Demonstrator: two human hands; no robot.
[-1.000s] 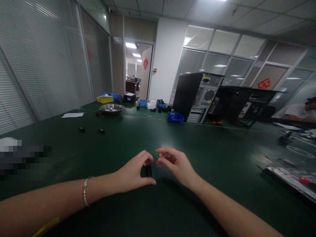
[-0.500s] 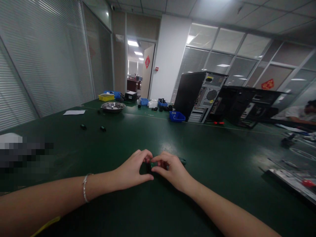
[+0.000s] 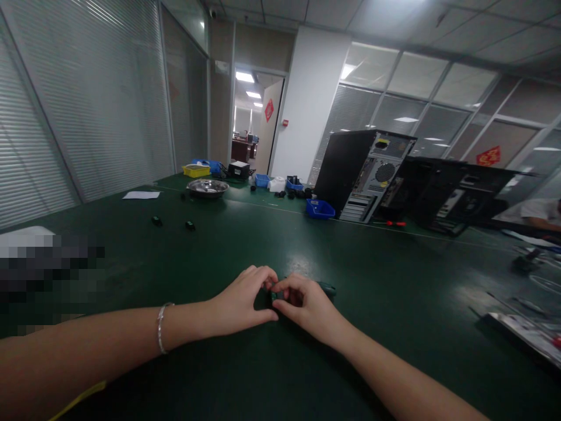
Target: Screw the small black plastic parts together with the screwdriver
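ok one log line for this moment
left hand: beside green part, contact unclear | right hand: pinching green part | beyond right hand: dark object, partly hidden

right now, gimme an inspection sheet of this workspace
surface: dark green table, glare near the middle
job's things: small green piece; dark handle-like object beyond the right hand
clutter: metal bowl, blue bin, two small dark pieces
hands: right pinches the green piece; left hand curves beside it, thumb apart from fingers, hold unclear
cables: dark tangle at back, probably cables
surroundings: computer tower, open door, person's arm at far right
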